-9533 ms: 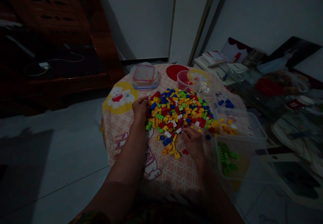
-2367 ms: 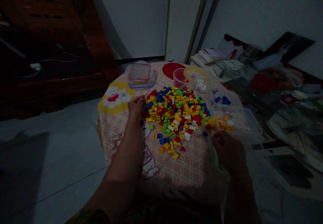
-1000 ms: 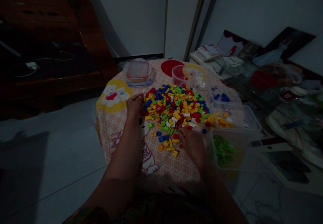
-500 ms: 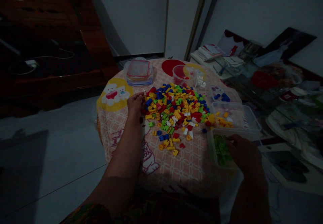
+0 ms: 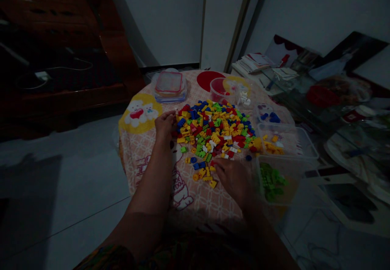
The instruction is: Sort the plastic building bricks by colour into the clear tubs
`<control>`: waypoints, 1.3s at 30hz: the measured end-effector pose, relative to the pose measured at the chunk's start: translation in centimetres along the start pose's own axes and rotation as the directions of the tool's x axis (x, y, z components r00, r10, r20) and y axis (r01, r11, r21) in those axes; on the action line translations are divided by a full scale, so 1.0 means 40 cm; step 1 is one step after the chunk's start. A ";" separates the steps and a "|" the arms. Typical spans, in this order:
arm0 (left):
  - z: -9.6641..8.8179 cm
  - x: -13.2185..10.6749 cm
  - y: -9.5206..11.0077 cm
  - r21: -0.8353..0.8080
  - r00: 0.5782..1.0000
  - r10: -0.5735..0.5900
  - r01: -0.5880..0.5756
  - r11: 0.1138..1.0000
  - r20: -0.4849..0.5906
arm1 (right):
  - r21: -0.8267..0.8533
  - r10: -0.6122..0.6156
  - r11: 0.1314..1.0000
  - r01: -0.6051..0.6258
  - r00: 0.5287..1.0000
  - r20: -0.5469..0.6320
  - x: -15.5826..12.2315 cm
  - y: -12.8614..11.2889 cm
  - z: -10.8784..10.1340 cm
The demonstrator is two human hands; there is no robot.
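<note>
A heap of small plastic bricks (image 5: pixel 215 130) in red, yellow, blue, green and white lies on a round table with a peach cartoon cloth (image 5: pixel 143 140). My left hand (image 5: pixel 165 124) rests at the heap's left edge, fingers curled onto the bricks. My right hand (image 5: pixel 232 175) lies at the heap's near edge, fingertips down among loose red and yellow bricks; whether it holds one is hidden. Right of it stands a clear tub of green bricks (image 5: pixel 274 179).
More clear tubs sit along the table's right: yellow bricks (image 5: pixel 284 142), blue bricks (image 5: pixel 271 115), a red-bottomed cup (image 5: pixel 219 89). A lidded box (image 5: pixel 169 85) stands at the back. A cluttered glass table (image 5: pixel 329 99) is at the right, dark wooden furniture (image 5: pixel 61 59) at the left.
Half a second ago my right hand was over the green tub; it has moved back left to the near edge of the heap. My left hand has stayed put.
</note>
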State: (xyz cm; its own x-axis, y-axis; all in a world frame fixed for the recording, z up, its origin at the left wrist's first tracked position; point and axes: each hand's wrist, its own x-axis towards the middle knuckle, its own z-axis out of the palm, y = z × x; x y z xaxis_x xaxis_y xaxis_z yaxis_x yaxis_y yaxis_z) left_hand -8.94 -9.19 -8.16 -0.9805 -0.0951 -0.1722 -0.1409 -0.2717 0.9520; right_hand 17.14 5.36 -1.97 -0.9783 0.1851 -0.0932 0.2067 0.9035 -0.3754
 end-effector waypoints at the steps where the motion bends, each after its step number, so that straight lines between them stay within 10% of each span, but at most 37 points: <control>1: 0.000 0.000 0.000 -0.001 1.000 0.004 -0.004 1.000 -0.002 | -0.029 0.020 0.999 -0.019 0.999 0.030 0.011 -0.014 0.000; 10: 0.001 -0.001 0.003 0.036 1.000 -0.009 0.010 0.999 -0.018 | -0.188 0.107 0.978 -0.087 0.990 0.096 0.064 -0.063 0.010; 24: 0.000 0.001 -0.002 0.018 1.000 -0.006 0.006 1.000 0.002 | 0.058 0.088 0.995 -0.080 0.984 -0.157 0.029 0.021 0.022; 39: 0.001 0.008 -0.009 0.017 1.000 -0.003 0.004 1.000 -0.013 | -0.022 0.457 0.855 -0.517 0.774 -0.438 -0.154 0.265 -0.139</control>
State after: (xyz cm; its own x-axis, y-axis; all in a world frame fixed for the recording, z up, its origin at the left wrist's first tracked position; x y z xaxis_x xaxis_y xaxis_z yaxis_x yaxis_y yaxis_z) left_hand -9.23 -9.10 -8.55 -0.9782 -0.1062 -0.1787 -0.1469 -0.2555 0.9556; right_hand 25.27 15.95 -0.23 -0.6696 0.7254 0.1598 0.6826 0.6857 -0.2526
